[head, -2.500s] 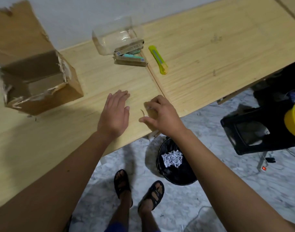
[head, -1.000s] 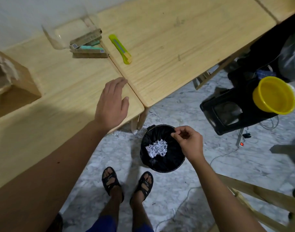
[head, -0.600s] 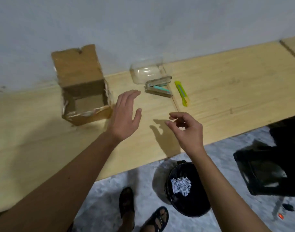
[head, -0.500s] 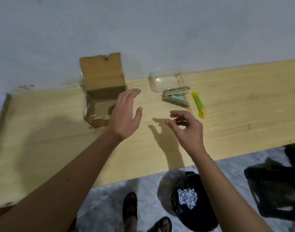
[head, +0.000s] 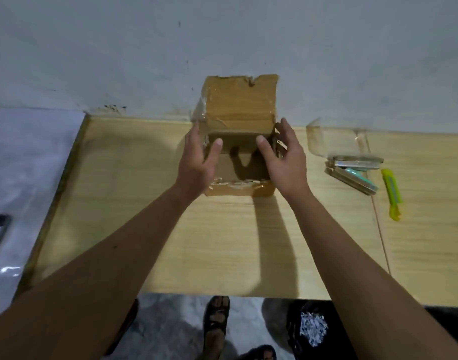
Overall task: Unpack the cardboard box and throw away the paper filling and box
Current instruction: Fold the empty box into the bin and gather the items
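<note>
The cardboard box (head: pixel 239 157) sat open on the wooden table (head: pixel 222 242), back against the wall (head: pixel 222 42), its rear flap standing upright. It lay directly between your two hands and slightly beyond your palms. Interior looked empty of filling, though much of the floor of it was in shadow, so small scraps could not be ruled out.

Your left hand (head: pixel 198 162) was at the box's left wall, fingers straight and spread, thumb over the opening. Your right hand (head: pixel 285 159) mirrored it at the right wall, fingers extended, thumb likewise over the opening. Neither hand had closed on anything; whether the fingers already touched the outer walls could not be told, since the backs of the hands hid the contact lines.

Both hands were about equally near, one per side. Judgement: the coming move turns on squeezing inward across the box's left-right width, then lifting toward you.

Beyond your right hand: a clear plastic container (head: pixel 334 141), two flat packs (head: pixel 352 172) stacked beside it, then a yellow-green utility knife (head: pixel 391 193) farther out. Below your right forearm, on the floor, the black bin (head: pixel 313 331) held shredded paper (head: pixel 313 328); its rim was cut off by the frame edge and partly covered by the arm. Your sandalled feet showed below the table edge.
</note>
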`<act>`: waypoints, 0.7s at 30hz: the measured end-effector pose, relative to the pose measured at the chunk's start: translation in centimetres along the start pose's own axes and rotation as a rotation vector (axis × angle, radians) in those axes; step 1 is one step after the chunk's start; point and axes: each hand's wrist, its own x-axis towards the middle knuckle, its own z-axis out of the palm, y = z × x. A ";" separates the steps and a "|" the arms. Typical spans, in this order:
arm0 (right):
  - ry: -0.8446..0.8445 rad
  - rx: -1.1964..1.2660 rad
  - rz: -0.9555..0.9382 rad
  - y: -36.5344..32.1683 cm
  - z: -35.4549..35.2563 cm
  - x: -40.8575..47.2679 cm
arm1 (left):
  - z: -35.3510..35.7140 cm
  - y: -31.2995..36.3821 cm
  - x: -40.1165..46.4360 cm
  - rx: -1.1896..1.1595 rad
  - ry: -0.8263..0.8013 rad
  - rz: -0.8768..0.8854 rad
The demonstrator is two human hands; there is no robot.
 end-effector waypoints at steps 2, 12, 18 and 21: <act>0.016 0.059 0.024 -0.1 0.7 0.4 | 0.4 0.0 0.5 -0.092 0.017 -0.035; 0.010 0.464 0.122 0.3 -0.1 1.2 | 0.8 0.6 1.2 -0.542 0.277 -0.378; -0.148 0.253 0.105 2.3 -1.3 -0.2 | -0.4 -0.8 -0.3 -0.533 0.029 -0.382; -0.186 0.194 0.161 3.1 -1.5 -0.8 | 0.1 -1.4 -1.2 -0.394 -0.024 -0.328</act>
